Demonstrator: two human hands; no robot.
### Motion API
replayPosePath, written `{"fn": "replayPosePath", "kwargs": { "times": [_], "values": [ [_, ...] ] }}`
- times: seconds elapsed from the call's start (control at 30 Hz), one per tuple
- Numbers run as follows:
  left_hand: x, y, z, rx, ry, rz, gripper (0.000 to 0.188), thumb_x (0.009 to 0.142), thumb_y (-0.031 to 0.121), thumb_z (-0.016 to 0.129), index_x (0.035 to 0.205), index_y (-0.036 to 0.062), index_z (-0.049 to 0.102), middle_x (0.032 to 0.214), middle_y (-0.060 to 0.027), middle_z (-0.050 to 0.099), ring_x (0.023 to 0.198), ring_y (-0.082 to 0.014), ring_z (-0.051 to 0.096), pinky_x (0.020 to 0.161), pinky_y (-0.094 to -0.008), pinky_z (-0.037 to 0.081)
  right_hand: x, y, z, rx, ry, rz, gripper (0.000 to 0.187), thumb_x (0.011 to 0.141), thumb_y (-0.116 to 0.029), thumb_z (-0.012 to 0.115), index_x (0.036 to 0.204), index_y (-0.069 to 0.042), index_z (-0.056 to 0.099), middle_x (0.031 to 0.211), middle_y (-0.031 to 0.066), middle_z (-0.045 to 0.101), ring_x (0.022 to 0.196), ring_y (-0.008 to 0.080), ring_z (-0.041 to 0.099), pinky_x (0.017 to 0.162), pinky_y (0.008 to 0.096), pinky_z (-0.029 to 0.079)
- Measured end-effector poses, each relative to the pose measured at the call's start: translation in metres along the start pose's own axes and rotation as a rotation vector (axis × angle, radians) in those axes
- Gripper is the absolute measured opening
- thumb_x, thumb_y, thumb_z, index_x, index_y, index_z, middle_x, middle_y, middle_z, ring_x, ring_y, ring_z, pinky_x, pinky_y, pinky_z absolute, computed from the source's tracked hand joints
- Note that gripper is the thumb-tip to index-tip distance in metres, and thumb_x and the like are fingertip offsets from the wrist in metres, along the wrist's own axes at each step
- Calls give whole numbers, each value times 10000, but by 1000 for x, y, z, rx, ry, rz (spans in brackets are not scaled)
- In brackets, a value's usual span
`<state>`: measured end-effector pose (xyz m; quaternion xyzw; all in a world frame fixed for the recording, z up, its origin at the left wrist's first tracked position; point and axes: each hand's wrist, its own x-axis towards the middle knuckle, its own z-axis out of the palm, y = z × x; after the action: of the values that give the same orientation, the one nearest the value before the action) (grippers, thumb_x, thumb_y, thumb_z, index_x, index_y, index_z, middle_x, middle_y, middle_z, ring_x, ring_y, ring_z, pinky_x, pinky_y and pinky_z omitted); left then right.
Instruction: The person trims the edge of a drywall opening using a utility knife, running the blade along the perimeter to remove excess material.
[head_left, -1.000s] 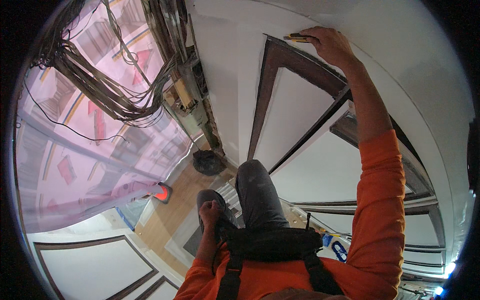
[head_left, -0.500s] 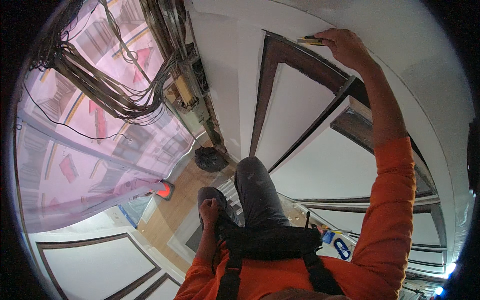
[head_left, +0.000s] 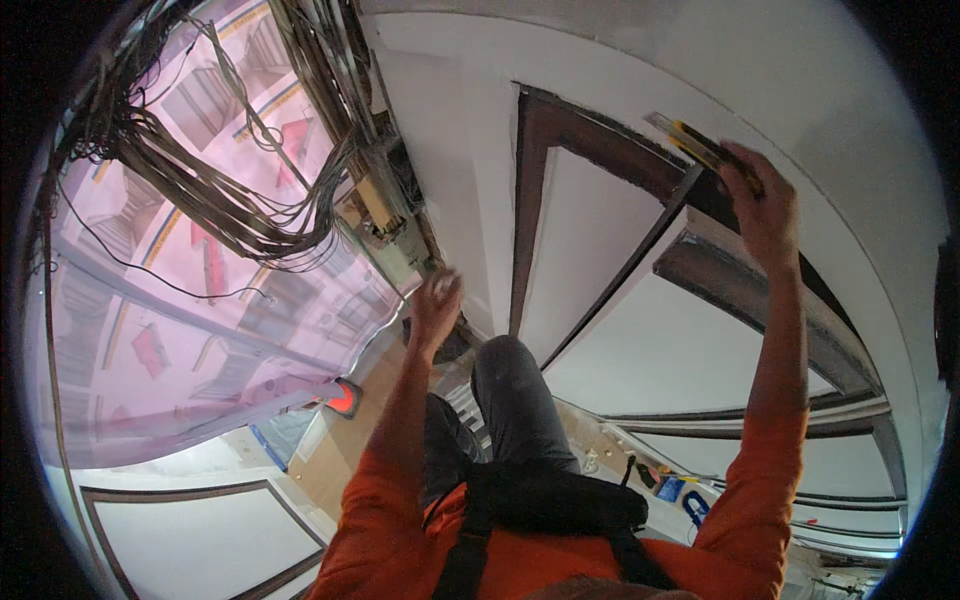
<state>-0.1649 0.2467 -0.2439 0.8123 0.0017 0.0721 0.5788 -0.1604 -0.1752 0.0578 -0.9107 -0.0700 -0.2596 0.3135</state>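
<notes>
Left hand [head_left: 434, 308] now raised, curled, contents unclear. Right hand [head_left: 771, 208] grips knife [head_left: 702, 148] near trim [head_left: 600, 142]: apparent knife work, next needing care.

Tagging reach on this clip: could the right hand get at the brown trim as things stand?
Probably yes: the right hand looks close to the brown trim and no obstacle shows between them, though the knife it holds may limit its grip.
</notes>
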Motion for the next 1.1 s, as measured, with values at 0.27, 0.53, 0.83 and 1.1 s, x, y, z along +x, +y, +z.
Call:
{"fn": "replayPosePath", "kwargs": {
  "times": [0.27,0.53,0.83,1.1],
  "values": [
    [167,193,47,247,126,725,222,918,179,696,1100,57,735,1104,-152,722,1034,-334,692,913,-414,557,-56,50,-5,3,191,152,330,1003,-243,681,1300,-101,693,1004,52,733,808,97,642,732,281,524],
    [235,234,71,792,90,944,317,959,396,641,1112,135,735,1154,-74,696,1152,-286,640,1004,-416,521,-59,40,1,45,249,243,309,999,-226,679,1294,-135,709,1079,60,726,877,110,651,794,301,535],
    [286,259,53,862,-247,952,307,894,399,670,978,115,749,941,-146,734,962,-333,709,888,-470,554,-60,40,0,119,224,209,302,975,-87,693,1277,-79,710,1175,49,729,914,93,665,762,252,553],
    [285,270,53,839,-305,905,316,919,407,628,946,120,758,886,-162,733,885,-375,713,845,-474,561,-63,47,4,69,283,128,288,985,-83,686,1271,-84,716,1190,66,726,923,81,657,754,244,558]
  ]
}}
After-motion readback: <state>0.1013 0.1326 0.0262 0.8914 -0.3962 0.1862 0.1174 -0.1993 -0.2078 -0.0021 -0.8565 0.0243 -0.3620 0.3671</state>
